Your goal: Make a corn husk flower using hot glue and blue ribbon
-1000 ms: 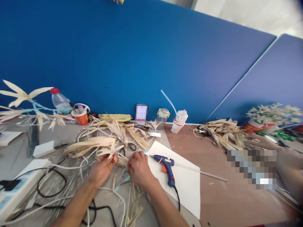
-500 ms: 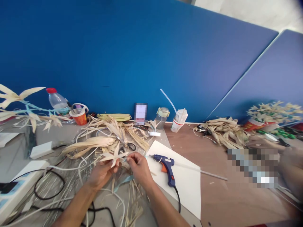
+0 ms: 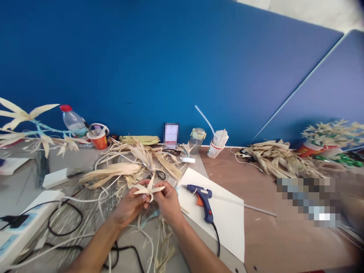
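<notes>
A pale corn husk flower point(image 3: 149, 190) with pointed petals spreads out between my two hands. My left hand point(image 3: 132, 203) is closed on its base from the left, thumb and fingers pinched together. From the right, my right hand point(image 3: 167, 199) pinches close beside the petals; its fingertips are partly hidden behind the flower, with a bit of light blue tape showing there. Just behind the flower lie black-handled scissors point(image 3: 160, 174), partly covered by husks. Right of my hands, a blue glue gun point(image 3: 203, 199) with an orange trigger rests on a white sheet point(image 3: 227, 227).
Dried corn husks point(image 3: 113, 171) heap behind my hands. A power strip point(image 3: 17, 231) and tangled cables lie at left. Taped flower branches point(image 3: 42, 129), a bottle point(image 3: 72, 121) and paper cups point(image 3: 216, 146) stand along the blue partition. Another person's hand point(image 3: 338, 174) is at far right.
My hands have come closer together, and the flower has turned and shifted right, its petals now overlapping my right fingers. The whole view has shifted slightly.
</notes>
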Demonstrator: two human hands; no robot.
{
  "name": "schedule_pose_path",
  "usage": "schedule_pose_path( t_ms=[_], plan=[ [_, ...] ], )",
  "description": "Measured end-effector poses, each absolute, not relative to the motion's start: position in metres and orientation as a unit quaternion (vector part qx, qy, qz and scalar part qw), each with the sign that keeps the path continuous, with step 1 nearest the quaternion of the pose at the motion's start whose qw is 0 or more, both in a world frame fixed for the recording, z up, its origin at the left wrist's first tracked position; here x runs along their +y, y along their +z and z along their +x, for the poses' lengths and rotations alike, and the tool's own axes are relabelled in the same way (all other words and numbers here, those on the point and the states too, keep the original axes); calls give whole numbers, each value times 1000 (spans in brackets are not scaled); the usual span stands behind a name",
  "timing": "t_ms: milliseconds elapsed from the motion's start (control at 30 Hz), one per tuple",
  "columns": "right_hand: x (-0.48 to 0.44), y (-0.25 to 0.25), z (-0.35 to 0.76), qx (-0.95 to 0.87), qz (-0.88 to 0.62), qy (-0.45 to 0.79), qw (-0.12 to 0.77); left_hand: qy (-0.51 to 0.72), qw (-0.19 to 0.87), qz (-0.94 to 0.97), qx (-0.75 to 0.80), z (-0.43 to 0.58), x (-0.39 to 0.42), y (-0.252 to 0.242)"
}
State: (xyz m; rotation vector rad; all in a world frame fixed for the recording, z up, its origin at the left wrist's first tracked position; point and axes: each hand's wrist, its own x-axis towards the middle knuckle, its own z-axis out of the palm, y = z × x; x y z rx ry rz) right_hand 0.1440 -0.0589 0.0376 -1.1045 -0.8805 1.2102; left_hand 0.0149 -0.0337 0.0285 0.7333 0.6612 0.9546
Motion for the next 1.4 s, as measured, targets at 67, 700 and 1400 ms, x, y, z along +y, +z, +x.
schedule_pose_path(
  t_ms=[67,700,1400],
  plan=[
    [-60,42,142,-375,-454,552,590,435,774,338,313,16,-33,27],
    [-58,34,147,-407,-463,551,563,410,791,324,318,11,-26,15],
    [-51,34,181,-421,-595,334,598,527,745,240,330,7,-16,12]
  ],
)
